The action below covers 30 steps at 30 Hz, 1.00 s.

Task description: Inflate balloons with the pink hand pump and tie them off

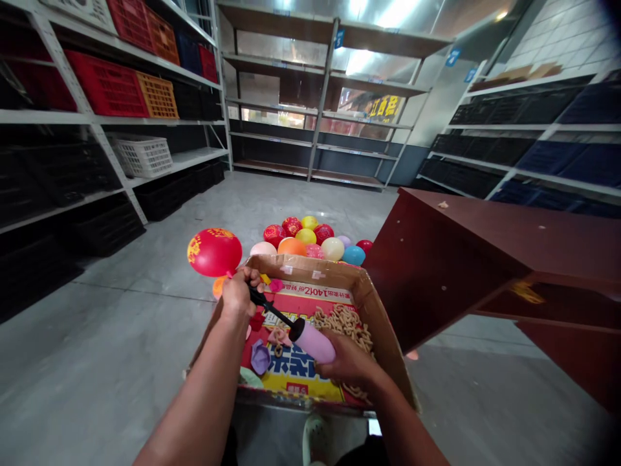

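Observation:
My left hand (239,294) is closed around the black nozzle end of a hand pump (291,327) and pinches the neck of a red balloon (214,252) with yellow print, which is inflated and sticks out to the left. My right hand (347,362) grips the pump's pink barrel. Both hands hover over an open cardboard box (373,304) that holds flat, uninflated balloons (261,357) and a heap of tan rubber bands (345,321).
A pile of inflated balloons (310,241) in several colours lies on the grey floor behind the box. A dark red wooden desk (485,259) stands close on the right. Metal shelving with red, orange, white and black crates (121,90) lines the walls.

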{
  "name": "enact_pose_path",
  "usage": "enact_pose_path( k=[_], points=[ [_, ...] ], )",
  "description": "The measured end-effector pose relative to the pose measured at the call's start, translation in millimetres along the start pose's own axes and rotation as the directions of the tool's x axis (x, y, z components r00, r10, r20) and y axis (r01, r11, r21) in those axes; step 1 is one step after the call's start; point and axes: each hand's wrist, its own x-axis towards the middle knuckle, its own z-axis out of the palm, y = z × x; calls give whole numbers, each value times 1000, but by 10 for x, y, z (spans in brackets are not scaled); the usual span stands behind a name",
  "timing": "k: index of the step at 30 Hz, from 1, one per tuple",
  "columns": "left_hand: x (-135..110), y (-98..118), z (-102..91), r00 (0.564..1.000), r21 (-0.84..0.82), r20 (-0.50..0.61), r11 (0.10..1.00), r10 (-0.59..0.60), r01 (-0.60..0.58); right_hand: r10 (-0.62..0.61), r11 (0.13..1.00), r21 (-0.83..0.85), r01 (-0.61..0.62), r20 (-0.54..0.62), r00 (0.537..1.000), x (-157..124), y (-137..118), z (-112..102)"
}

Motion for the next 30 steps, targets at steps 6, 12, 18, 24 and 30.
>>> enact_pose_path(
  k=[6, 12, 18, 24, 30],
  points=[
    [-192, -337, 88, 998, 62, 26, 997, -50, 49, -99, 995, -21, 97, -104, 990, 119, -126, 202],
    [-169, -214, 61, 997, 22, 13, 997, -74, 74, -91, 996, 4, 91, -30, 995, 60, -36, 68],
    [-12, 76, -28, 999, -8, -35, 999, -32, 31, -106, 993, 66, 101, 82, 991, -80, 180, -158],
    [-50, -76, -4, 999, 17, 8, 999, -33, 33, -68, 997, 22, 68, 8, 998, -57, 73, -5],
    [-219, -350, 77, 993, 67, 43, 992, -107, 104, -83, 997, -5, 83, -91, 992, 55, -146, 191]
  ],
)
